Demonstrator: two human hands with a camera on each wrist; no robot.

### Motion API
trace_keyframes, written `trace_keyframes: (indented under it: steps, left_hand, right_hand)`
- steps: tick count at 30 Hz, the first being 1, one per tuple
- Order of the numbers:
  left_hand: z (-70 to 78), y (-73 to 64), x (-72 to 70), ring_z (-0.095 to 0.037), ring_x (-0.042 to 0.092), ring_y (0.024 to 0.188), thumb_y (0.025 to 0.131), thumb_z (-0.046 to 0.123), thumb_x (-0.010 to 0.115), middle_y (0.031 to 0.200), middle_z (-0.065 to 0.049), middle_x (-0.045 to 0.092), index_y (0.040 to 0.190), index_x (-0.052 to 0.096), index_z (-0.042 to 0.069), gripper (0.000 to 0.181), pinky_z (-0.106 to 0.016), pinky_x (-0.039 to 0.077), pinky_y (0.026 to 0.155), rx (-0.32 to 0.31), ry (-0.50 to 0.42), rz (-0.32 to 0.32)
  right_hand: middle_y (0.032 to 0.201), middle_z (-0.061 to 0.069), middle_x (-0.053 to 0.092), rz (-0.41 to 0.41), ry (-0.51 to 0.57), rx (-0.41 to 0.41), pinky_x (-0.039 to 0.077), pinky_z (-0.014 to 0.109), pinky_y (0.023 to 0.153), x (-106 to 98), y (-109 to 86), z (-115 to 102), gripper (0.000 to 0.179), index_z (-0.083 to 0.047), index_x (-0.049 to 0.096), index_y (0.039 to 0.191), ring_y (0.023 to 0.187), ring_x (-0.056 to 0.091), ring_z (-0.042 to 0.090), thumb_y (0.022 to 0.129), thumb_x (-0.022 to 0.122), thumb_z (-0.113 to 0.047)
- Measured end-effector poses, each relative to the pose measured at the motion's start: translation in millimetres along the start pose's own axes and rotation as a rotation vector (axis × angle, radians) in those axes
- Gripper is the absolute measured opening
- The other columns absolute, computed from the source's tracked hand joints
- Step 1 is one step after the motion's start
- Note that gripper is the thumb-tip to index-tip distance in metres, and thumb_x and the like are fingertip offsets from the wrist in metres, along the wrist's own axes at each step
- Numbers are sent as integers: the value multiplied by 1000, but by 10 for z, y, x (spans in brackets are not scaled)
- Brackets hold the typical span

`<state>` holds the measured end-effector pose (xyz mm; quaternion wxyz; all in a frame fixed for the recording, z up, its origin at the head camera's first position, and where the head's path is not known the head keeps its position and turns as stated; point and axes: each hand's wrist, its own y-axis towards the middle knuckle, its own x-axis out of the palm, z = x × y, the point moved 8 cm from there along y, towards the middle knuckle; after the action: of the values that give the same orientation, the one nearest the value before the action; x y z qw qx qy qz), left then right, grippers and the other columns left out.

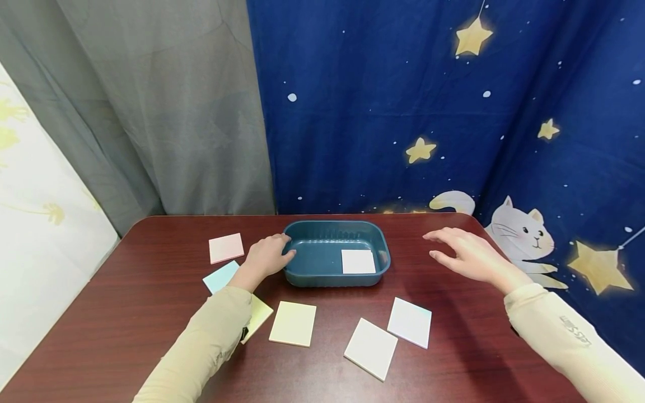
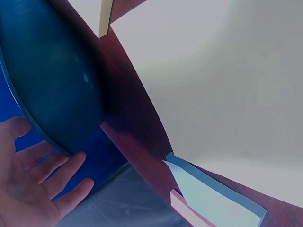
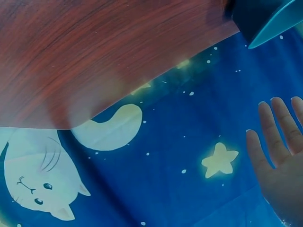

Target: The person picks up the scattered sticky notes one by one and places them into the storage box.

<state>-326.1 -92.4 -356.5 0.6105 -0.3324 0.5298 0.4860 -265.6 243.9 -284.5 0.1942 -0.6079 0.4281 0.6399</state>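
We can make out grey lettering [image 1: 576, 330] on the right sleeve [image 1: 559, 346] (small, and running aslant), which looks to us like "LetsSlim".

The head view is bright, even and mostly crisp, with a soft shadow darkening the worktop [image 1: 332, 305] at lower right. Both wrist views look dimmer, bluish and softer; a close pale pad [image 2: 213, 94] sits washed out at upper right of the left one.
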Motion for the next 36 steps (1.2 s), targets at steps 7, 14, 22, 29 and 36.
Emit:
trace_keyframes:
  steps: [7, 14, 22, 29, 36]
  left_hand:
    - [-4, 10, 10, -30, 53, 101, 85, 33, 56, 119, -16, 51, 121, 52, 1, 48, -45, 45, 79, -8, 0, -4]
    - [-11, 7, 22, -30, 52, 102, 86, 32, 56, 120, -16, 51, 121, 52, 1, 47, -45, 44, 79, -4, -6, 0]
    - [-11, 12, 14, -30, 52, 103, 86, 33, 55, 120, -16, 51, 121, 52, 2, 47, -45, 43, 81, -2, -5, -1]
    - [-10, 13, 17, -29, 51, 105, 86, 33, 55, 120, -16, 51, 121, 52, 2, 47, -45, 43, 82, -6, -5, -6]
    - [-9, 7, 12, -30, 51, 104, 86, 33, 55, 120, -16, 51, 121, 52, 1, 47, -45, 43, 81, -6, -8, -2]
  right_hand:
    - [106, 5, 58, 10, -15, 1, 41, 43, 77, 11, -72, 30, 31, -10, 57, 112, 97, 53, 23, 82, 61, -21]
    - [105, 3, 58, 20, -2, -8, 41, 41, 77, 47, -97, 33, 31, -11, 57, 111, 96, 53, 20, 82, 62, -20]
    - [103, 4, 59, 11, 19, -5, 43, 41, 76, 176, -147, 36, 31, -11, 57, 111, 94, 54, 20, 82, 62, -20]
    - [103, 1, 58, -11, 40, 17, 44, 41, 75, 326, -209, 54, 33, -12, 57, 112, 93, 54, 19, 82, 62, -23]
    - [102, -1, 58, -15, 49, 1, 43, 39, 78, 440, -256, 33, 34, -12, 57, 111, 95, 53, 16, 80, 64, -24]
